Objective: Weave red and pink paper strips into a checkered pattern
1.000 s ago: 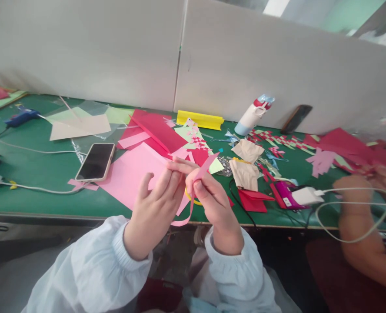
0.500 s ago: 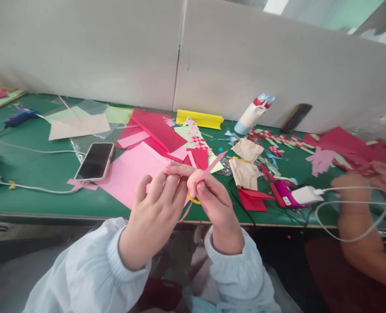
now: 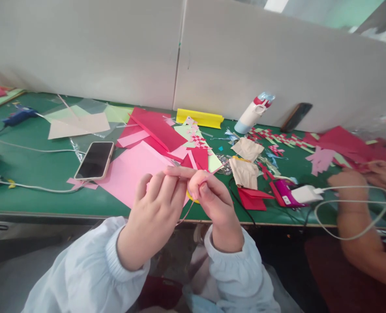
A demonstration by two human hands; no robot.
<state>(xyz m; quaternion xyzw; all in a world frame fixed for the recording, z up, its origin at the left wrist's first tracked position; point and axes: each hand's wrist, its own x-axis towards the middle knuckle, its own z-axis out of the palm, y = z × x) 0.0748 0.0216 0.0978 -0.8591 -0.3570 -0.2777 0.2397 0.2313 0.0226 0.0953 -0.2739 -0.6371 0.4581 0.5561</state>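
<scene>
My right hand (image 3: pixel 215 200) pinches a narrow pink paper strip (image 3: pixel 189 212) between thumb and bent forefinger. One end of the strip hangs in a curve below the fingers, and the other pokes out above the knuckles. Close against it, my left hand (image 3: pixel 157 217) is closed with its back to me. The left forefinger reaches across and touches the right forefinger. The left thumb and whatever those fingers hold are hidden. Behind the hands lies a large pink sheet (image 3: pixel 124 174). Part of a yellow curved thing (image 3: pixel 193 198) shows between the hands, mostly covered.
A phone (image 3: pixel 95 161) lies to the left, red envelopes (image 3: pixel 158 130) behind. A yellow folded piece (image 3: pixel 199 118) and a bottle (image 3: pixel 253 114) stand by the wall. Beige pouches (image 3: pixel 245 169) and a white charger (image 3: pixel 307 194) lie right, near a co-worker's hand (image 3: pixel 349 179). A glue gun (image 3: pixel 20 115) lies left.
The upper end of the pink strip has drawn down and in, so less of it sticks out above my right hand. The lower part has turned edge-on. Both hands stay nearly in place.
</scene>
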